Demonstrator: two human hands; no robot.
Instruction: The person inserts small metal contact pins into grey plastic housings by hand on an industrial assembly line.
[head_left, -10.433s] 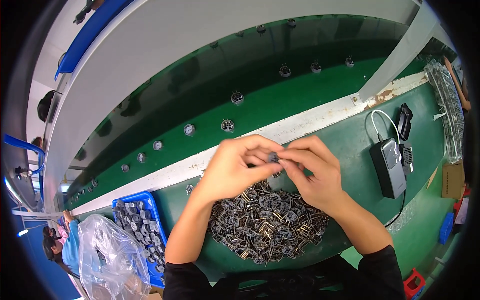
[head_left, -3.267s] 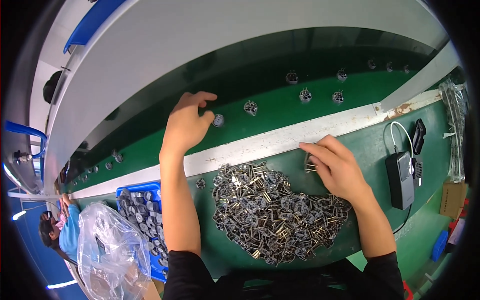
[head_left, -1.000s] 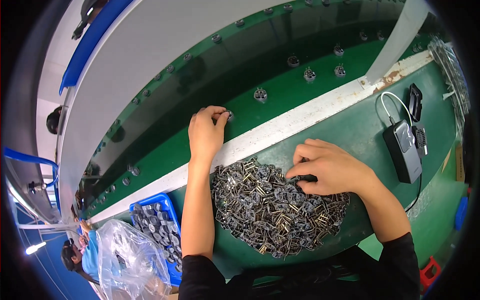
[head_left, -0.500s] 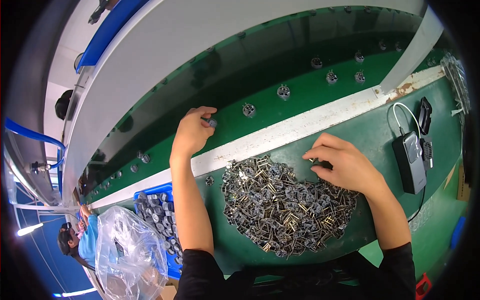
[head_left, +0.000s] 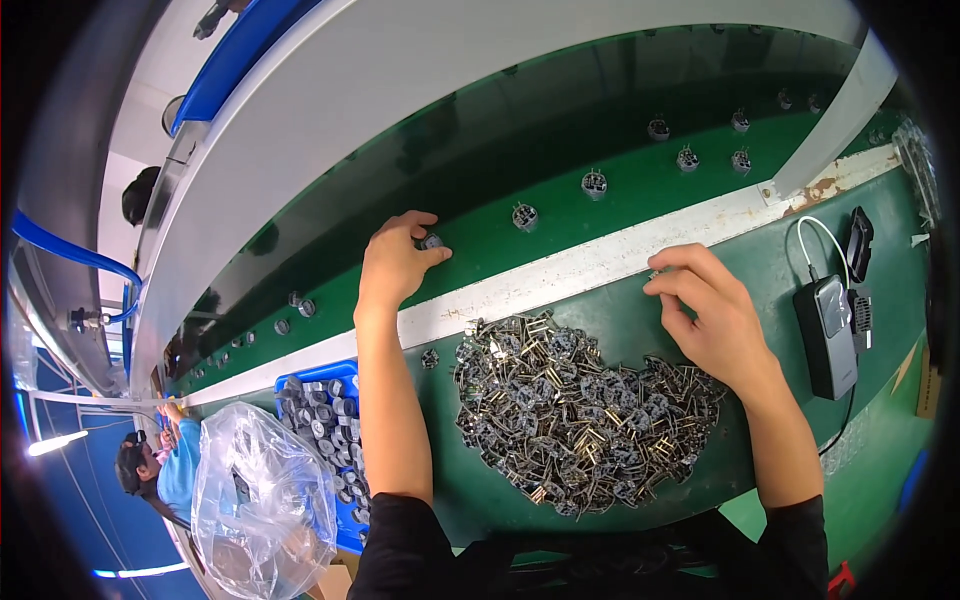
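My left hand is over the green belt, its thumb and fingers around a small grey round cap. The cap appears to rest on or just above the belt. My right hand is between the pile and the white rail, thumb and fingertips pinched on a small metal-pinned part, mostly hidden by the fingers. Below both hands lies a big heap of pronged metal-and-dark parts. One loose part sits apart from the heap, beside my left forearm.
Round assembled pieces stand spaced along the belt behind a white rail. A blue bin of grey caps and a clear plastic bag lie at left. A cabled black-and-grey device lies at right. Another person sits far left.
My right hand has lifted away from the heap toward the white rail. The pieces on the belt have shifted right. My left hand stays on the cap, its thumb now more visible.
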